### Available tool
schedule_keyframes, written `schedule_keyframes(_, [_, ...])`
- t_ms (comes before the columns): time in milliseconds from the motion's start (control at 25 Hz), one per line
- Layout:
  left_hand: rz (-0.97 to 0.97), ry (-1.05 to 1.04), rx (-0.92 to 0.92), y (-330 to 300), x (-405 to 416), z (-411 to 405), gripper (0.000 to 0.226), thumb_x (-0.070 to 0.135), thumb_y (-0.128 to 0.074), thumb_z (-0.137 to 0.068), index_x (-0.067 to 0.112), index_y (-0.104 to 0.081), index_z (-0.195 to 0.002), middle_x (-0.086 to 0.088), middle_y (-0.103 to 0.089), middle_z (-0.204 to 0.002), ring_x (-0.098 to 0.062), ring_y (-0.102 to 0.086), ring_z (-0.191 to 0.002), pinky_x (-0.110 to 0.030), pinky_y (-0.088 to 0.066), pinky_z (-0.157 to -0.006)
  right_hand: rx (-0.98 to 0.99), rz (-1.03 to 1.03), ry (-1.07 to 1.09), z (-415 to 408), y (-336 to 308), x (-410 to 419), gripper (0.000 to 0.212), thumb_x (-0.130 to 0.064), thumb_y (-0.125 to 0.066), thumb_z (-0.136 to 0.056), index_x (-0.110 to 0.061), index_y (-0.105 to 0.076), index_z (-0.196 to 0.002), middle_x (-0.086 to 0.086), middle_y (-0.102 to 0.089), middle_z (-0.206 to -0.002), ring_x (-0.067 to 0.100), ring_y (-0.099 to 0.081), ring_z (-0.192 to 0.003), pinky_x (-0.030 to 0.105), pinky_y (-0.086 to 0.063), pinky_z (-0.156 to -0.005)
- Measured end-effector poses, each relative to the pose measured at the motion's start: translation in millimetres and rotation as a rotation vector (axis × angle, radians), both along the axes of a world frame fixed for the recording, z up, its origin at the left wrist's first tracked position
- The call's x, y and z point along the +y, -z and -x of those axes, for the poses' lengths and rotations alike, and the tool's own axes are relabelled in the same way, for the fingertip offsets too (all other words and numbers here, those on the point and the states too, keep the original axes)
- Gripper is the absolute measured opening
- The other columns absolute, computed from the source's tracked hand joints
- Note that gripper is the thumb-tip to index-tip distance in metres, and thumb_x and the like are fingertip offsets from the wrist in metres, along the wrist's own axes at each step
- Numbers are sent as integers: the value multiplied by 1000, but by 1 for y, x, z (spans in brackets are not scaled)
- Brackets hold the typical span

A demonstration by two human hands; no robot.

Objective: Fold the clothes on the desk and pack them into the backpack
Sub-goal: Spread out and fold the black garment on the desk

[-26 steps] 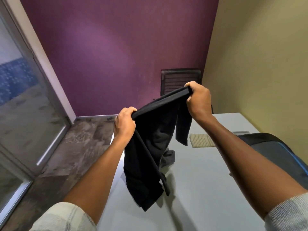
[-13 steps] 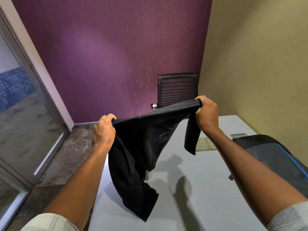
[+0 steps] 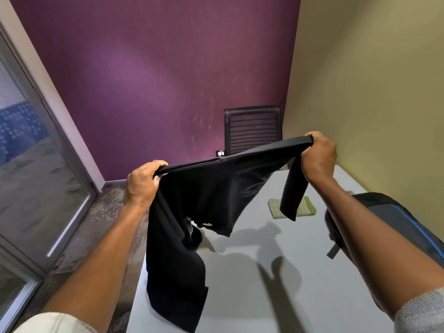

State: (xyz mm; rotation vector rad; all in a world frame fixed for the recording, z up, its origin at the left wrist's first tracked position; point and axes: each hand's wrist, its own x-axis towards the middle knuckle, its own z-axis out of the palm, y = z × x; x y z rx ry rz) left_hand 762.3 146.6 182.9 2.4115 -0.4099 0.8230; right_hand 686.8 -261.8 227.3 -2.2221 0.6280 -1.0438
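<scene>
A black garment (image 3: 211,188) hangs stretched in the air above the white desk (image 3: 252,284). My left hand (image 3: 141,182) grips its top edge at the left end, and my right hand (image 3: 318,155) grips the same edge at the right end. Most of the cloth droops from the left side down past the desk's left edge; a narrow strip dangles below my right hand. A dark backpack (image 3: 394,219) with blue trim lies at the desk's right side, partly behind my right forearm. A folded green striped cloth (image 3: 306,206) lies flat on the desk further back.
A black mesh-backed chair (image 3: 252,128) stands at the desk's far end against the purple wall. A tan wall runs along the right. A glass door (image 3: 36,188) and patterned floor are on the left. A wall socket (image 3: 220,153) sits low beside the chair.
My hands have moved further apart, pulling the garment's top edge out wide and taut. The view has tilted up a little, and the hanging cloth has spread open.
</scene>
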Motion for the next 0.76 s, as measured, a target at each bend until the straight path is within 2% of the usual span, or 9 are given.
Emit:
schedule_keyframes(120, [55, 182, 158, -8, 2, -11, 46, 0, -71, -85, 44, -72, -97, 17, -75, -92, -12, -72, -90, -28, -53, -84, 27, -26, 58, 1, -3, -7, 42, 9, -39, -84, -11, -67, -109, 12, -66, -92, 28, -56, -78, 31, -44, -71])
schedule_keyframes(200, [42, 185, 161, -12, 1, -15, 42, 2, -71, -86, 43, -73, -95, 24, -72, -84, -15, -71, -85, -29, -53, -78, 34, -34, 79, 3, -3, -10, 43, 9, -39, -85, -11, -67, -111, 13, -66, -94, 27, -52, -78, 31, -42, -72])
schedule_keyframes(280, [-38, 138, 94, -18, 1, -16, 26, 7, -71, -89, 27, -76, -103, 14, -73, -84, -22, -71, -82, -34, -54, -74, 17, -35, 91, 6, -4, -12, 43, 8, -39, -85, -10, -67, -112, 15, -67, -96, 27, -51, -78, 31, -42, -72])
schedule_keyframes(400, [-199, -6, 25, -20, 0, -12, 21, 11, -60, -96, 22, -67, -112, -4, -67, -94, -35, -65, -81, -43, -50, -67, -4, -17, 95, 7, -9, -14, 43, 9, -39, -85, -11, -67, -111, 14, -66, -95, 27, -51, -77, 31, -41, -71])
schedule_keyframes(480, [-221, -112, 34, -12, -4, -10, 22, 7, -55, -97, 16, -65, -114, -11, -62, -96, -42, -62, -81, -46, -46, -64, -16, 11, 89, 8, -14, -12, 43, 9, -39, -85, -11, -67, -110, 11, -63, -89, 27, -51, -76, 31, -40, -69])
schedule_keyframes(600, [-52, -184, 106, 4, -6, -15, 23, 3, -56, -94, 13, -68, -112, -14, -69, -98, -43, -64, -89, -47, -49, -74, -21, 27, 94, 10, -15, -10, 42, 9, -39, -84, -11, -67, -109, 7, -58, -85, 27, -51, -76, 30, -39, -69])
schedule_keyframes(680, [111, -56, 248, 7, -11, -19, 22, 3, -55, -95, 10, -70, -110, -9, -72, -99, -34, -64, -96, -35, -45, -79, 10, 27, 117, 11, -9, -11, 43, 8, -38, -84, -11, -66, -110, 8, -58, -87, 29, -49, -76, 32, -39, -69])
schedule_keyframes(760, [233, 102, 408, 8, -21, -18, 18, 6, -49, -100, 12, -66, -102, -2, -67, -96, -24, -60, -95, -29, -37, -78, 64, 27, 146, 13, 3, -13, 43, 7, -39, -85, -12, -64, -113, 10, -60, -90, 32, -50, -77, 35, -40, -70])
